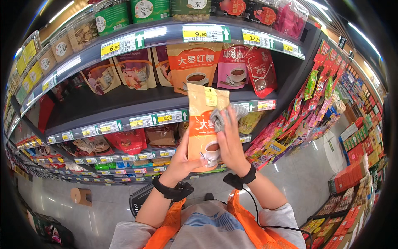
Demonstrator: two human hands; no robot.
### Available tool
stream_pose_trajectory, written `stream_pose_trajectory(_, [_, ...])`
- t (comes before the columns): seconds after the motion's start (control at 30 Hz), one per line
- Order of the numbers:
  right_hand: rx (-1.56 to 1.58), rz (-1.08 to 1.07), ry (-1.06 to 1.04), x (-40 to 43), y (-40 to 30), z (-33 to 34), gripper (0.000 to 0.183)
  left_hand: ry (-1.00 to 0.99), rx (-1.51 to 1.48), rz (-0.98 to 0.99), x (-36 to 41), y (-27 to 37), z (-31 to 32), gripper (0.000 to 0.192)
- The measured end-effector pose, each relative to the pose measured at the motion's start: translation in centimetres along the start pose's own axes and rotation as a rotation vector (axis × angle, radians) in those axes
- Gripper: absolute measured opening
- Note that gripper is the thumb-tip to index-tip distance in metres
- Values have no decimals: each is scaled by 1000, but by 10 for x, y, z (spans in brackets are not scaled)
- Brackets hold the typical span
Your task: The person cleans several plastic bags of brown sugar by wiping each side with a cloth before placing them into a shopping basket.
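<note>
An orange and tan stand-up pouch with a cup picture (203, 140) is upright before me, in front of the shelf. My left hand (189, 158) grips its lower left side, thumb across the front. My right hand (231, 140) holds a grey cloth (222, 119) against the upper right of the pouch's front. Behind it, a larger pouch of matching design (194, 65) stands on the middle shelf, beside a pink pouch (233, 68) and a tilted red pouch (261, 71). Purple and cream pouches (136, 68) stand to the left.
Clear tubs and green-labelled jars (112, 17) fill the shelf above. A price-tagged shelf edge (158, 119) runs below the pouches. Hanging candy packets (298, 115) are at the right. A brown stool (81, 196) and a black basket or crate (141, 197) are on the floor.
</note>
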State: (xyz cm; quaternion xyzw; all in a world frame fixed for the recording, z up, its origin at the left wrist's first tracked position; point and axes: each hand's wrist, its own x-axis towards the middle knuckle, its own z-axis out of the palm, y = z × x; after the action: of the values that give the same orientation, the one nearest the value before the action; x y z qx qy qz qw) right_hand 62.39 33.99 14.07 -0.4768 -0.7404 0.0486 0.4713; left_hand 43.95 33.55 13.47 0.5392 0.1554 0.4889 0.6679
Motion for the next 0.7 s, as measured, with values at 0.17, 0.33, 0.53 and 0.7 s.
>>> stream_pose_trajectory(0.17, [121, -147, -117, -22, -12, 15, 58, 24, 108, 43, 3, 2, -5, 95])
stream_pose_trajectory(0.33, [118, -182, -158, -18, -14, 11, 57, -83, 237, 56, 7, 0, -11, 92])
stream_pose_trajectory(0.53, [46, -298, -210, 4, -12, 3, 55, -145, 250, -66, 0, -13, -7, 86])
stream_pose_trajectory(0.7, [26, -225, -72, 17, 1, -6, 53, -196, 326, 2, -3, -13, 0, 84])
